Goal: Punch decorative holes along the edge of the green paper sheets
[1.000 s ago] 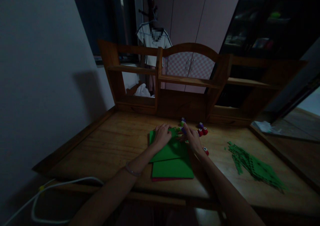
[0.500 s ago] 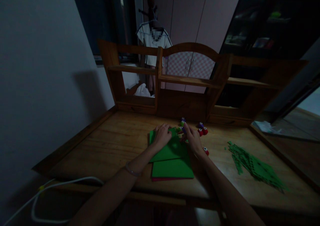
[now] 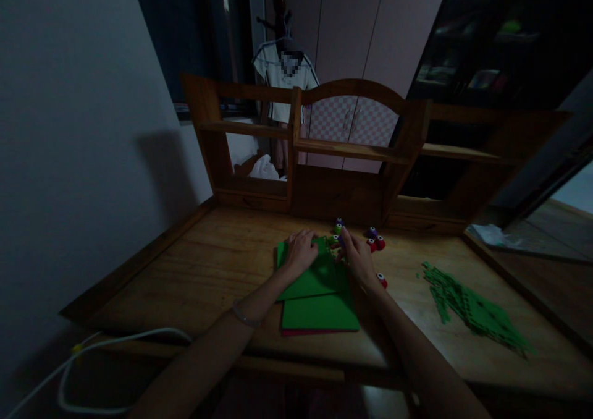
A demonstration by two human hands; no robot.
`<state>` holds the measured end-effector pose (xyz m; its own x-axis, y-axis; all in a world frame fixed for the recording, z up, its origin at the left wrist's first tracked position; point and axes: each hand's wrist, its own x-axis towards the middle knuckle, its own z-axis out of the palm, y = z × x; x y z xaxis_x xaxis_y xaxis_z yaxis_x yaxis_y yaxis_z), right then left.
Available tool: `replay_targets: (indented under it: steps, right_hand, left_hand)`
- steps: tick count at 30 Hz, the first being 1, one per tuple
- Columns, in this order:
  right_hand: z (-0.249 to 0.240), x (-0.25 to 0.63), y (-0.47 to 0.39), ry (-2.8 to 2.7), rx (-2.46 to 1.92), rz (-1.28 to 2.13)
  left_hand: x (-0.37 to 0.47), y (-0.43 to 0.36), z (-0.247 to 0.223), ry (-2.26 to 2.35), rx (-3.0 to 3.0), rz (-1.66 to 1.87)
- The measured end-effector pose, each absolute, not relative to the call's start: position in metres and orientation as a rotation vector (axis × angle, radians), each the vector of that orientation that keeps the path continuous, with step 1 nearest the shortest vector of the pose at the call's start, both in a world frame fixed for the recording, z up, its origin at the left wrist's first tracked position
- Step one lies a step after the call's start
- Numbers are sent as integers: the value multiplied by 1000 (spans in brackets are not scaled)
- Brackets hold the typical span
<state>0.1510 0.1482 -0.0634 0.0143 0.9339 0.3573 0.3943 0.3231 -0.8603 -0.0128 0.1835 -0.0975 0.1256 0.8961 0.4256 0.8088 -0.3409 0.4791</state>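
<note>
On the desk a green sheet [image 3: 306, 286] lies slanted over a stack of green sheets [image 3: 319, 314], with a pinkish-red layer showing at the bottom. My left hand [image 3: 302, 250] is on the upper left part of the slanted sheet, fingers bent at its far edge, holding it. At the sheet's upper right edge, my right hand [image 3: 359, 257] is closed around a small purple craft punch [image 3: 341, 241], mostly hidden by the fingers. A row of punched holes appears along that edge, partly covered. A green punch [image 3: 338, 228] stands just beyond the right hand.
Purple [image 3: 372, 232] and red punches [image 3: 380, 242] stand right of my hand; another red punch [image 3: 381, 280] is nearer. Cut green strips and punched sheets [image 3: 477, 311] lie at the right. A wooden shelf [image 3: 343, 190] closes off the back. A white cable [image 3: 139, 334] loops at the front left.
</note>
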Motion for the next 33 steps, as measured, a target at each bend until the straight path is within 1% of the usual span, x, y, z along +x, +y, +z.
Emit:
replay_targets:
  steps: [7, 27, 33]
  right_hand:
    - [-65, 152, 149, -1598, -1260, 600]
    - [-65, 153, 149, -1611, -1273, 571]
    - [-63, 153, 148, -1608, -1262, 567]
  left_hand:
    - [-12, 182, -95, 1735, 2249, 980]
    - [-12, 181, -92, 1726, 2236, 955]
    - [-13, 181, -94, 1707, 2243, 1007]
